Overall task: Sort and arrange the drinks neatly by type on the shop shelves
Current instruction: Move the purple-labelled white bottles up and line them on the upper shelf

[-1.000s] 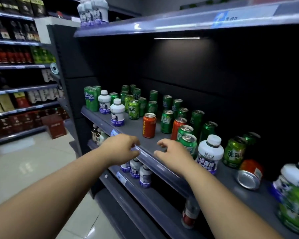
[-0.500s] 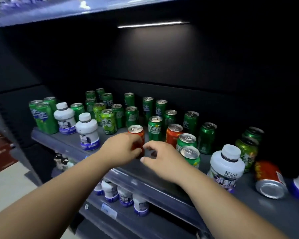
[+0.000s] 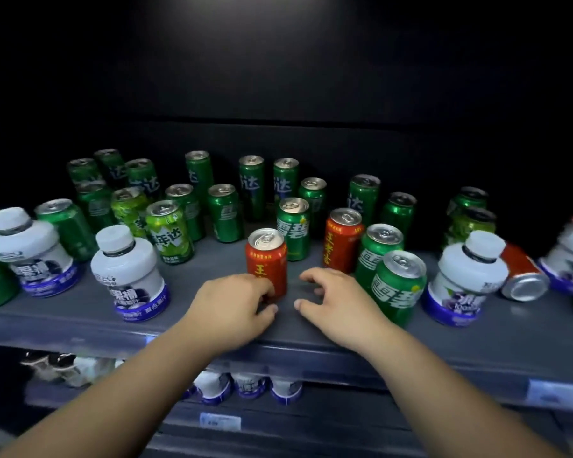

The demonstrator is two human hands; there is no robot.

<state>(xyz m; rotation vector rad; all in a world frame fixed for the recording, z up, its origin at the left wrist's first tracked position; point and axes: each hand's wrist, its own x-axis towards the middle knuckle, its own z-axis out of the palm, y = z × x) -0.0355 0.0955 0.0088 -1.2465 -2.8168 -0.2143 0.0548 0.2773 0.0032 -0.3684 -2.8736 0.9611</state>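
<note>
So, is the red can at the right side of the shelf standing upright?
No, that red can lies on its side on the shelf, its silver end facing the camera.

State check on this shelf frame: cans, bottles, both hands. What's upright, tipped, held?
Front red tin can: upright, gripped near its base.
Second red tin can: upright, untouched.
Third red tin can: tipped on its side, far right.
Green tin cans: upright, mixed among the other drinks.
White plastic bottles: upright, caps on.
Left hand: fingers curled on the front can.
Right hand: relaxed, holds nothing.
</note>
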